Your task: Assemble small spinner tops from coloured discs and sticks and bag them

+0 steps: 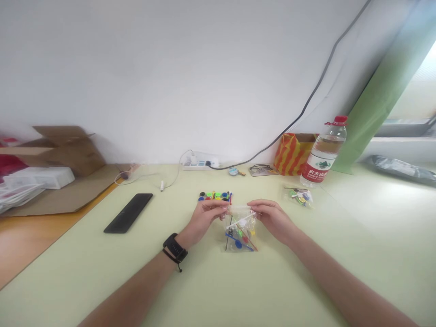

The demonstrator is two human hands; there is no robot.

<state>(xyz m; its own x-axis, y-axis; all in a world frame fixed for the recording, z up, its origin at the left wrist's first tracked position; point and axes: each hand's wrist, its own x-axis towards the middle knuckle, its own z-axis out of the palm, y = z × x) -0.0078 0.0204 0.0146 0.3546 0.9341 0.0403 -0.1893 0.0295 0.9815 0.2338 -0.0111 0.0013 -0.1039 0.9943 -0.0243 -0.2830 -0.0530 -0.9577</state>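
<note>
A clear plastic bag (pixel 240 229) hangs between my two hands in the middle of the view, held by its top edge. Small coloured plastic pieces and thin sticks, among them blue, red, white and yellow ones, show through it. My left hand (pixel 204 217) pinches the bag's upper left corner; a black watch sits on that wrist. At the upper right corner the fingers of my right hand (pixel 270 218) are closed on the bag. Just behind the bag lies a group of coloured round pieces and sticks (pixel 214 196), partly covered by my left hand.
A second bag of pieces (pixel 299 196) lies to the right, before a large water bottle (pixel 323 156) and a striped paper bag (pixel 293 154). At left are a black slab (pixel 128 213) and a cardboard box (pixel 75 152). A power strip (pixel 200 162) with cables stands by the wall.
</note>
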